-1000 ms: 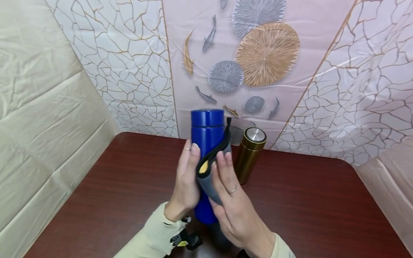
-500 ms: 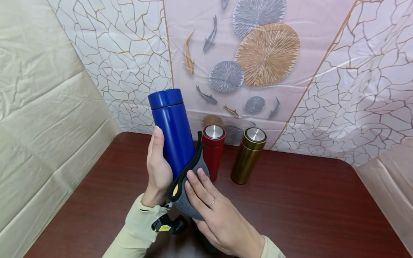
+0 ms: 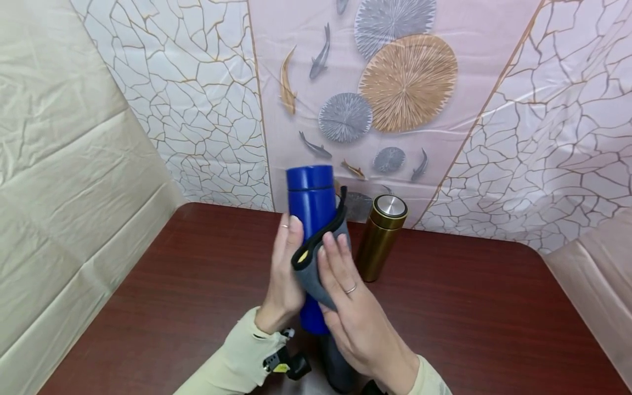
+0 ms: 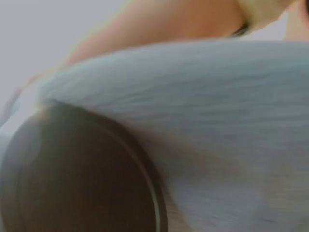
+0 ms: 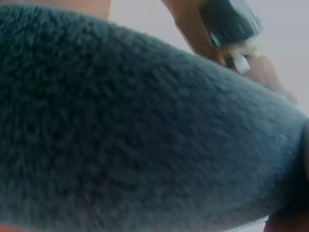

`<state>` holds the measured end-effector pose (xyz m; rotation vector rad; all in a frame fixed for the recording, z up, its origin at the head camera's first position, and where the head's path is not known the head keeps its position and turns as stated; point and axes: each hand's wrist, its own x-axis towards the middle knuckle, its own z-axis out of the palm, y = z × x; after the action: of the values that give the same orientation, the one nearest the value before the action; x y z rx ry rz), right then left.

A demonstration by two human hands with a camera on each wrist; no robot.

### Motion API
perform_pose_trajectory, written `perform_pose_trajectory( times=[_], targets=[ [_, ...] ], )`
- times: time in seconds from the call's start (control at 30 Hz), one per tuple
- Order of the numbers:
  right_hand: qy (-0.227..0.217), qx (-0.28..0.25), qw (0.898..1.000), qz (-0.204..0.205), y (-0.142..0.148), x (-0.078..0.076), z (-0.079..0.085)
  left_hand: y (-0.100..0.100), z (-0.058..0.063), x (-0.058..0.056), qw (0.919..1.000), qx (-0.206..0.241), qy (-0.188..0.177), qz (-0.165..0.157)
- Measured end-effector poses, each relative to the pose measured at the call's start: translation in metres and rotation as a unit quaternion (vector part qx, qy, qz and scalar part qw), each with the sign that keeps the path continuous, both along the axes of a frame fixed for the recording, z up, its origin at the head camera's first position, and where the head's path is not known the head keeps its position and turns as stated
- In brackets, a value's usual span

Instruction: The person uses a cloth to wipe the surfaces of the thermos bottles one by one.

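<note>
My left hand (image 3: 283, 274) grips a blue thermos flask (image 3: 311, 206) from its left side, thumb along the front. The flask stands nearly upright, raised over the table. My right hand (image 3: 357, 307) holds a grey cloth (image 3: 311, 280) with a black edge and a yellow inner side against the flask's right side. This cloth (image 5: 145, 125) fills most of the right wrist view. In the left wrist view, the flask's dark round base (image 4: 82, 174) shows below a blurred pale grey-blue surface.
A gold thermos flask (image 3: 380, 241) with a silver lid top stands at the back of the brown table (image 3: 469, 318). A red flask is almost wholly hidden behind the blue one. A dark grey rounded shape (image 3: 338, 367) lies below the hands. Patterned sheets hang behind the table.
The blue flask swung left and tilted, showing the red flask, then came back right and nearly upright, covering it again. Both hands moved along with it, the cloth still against its side.
</note>
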<state>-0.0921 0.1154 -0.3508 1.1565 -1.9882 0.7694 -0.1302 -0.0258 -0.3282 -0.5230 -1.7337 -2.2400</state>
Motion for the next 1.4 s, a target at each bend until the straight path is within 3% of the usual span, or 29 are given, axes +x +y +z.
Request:
perform_pose_trajectory(
  times=[0.13,0.2,0.4,0.67,0.9,1.07,1.17,1.3,1.4],
  targets=[
    [-0.019,-0.049,0.998,-0.023,0.010,-0.004,0.007,0.017,-0.013,0.007,0.9962,-0.080,0.033,0.010],
    [-0.025,-0.072,0.996,-0.037,0.016,-0.006,0.012,0.025,-0.019,0.010,0.9942,-0.097,0.046,-0.002],
    [-0.038,-0.111,0.991,-0.068,0.029,-0.007,0.021,0.037,-0.033,0.016,0.9905,-0.097,0.068,-0.070],
    [-0.035,-0.097,0.994,-0.048,0.026,-0.011,0.018,0.029,-0.024,0.013,0.9916,-0.085,0.053,-0.081],
    [0.000,-0.043,0.999,-0.004,0.009,-0.008,0.004,0.010,-0.008,0.003,0.9961,-0.078,0.040,0.014],
    [0.018,0.015,0.999,0.025,-0.005,-0.001,-0.009,-0.014,0.008,-0.006,0.9995,0.030,0.010,0.006],
    [0.012,0.065,0.997,0.033,-0.011,0.004,-0.015,-0.030,0.018,-0.010,0.9972,0.067,-0.007,0.032],
    [0.004,0.130,0.991,0.020,-0.017,0.009,-0.021,-0.049,0.026,-0.012,0.9945,0.050,-0.019,0.090],
    [0.005,0.148,0.989,0.011,-0.019,0.010,-0.024,-0.057,0.028,-0.012,0.9932,0.034,-0.024,0.109]
  ],
)
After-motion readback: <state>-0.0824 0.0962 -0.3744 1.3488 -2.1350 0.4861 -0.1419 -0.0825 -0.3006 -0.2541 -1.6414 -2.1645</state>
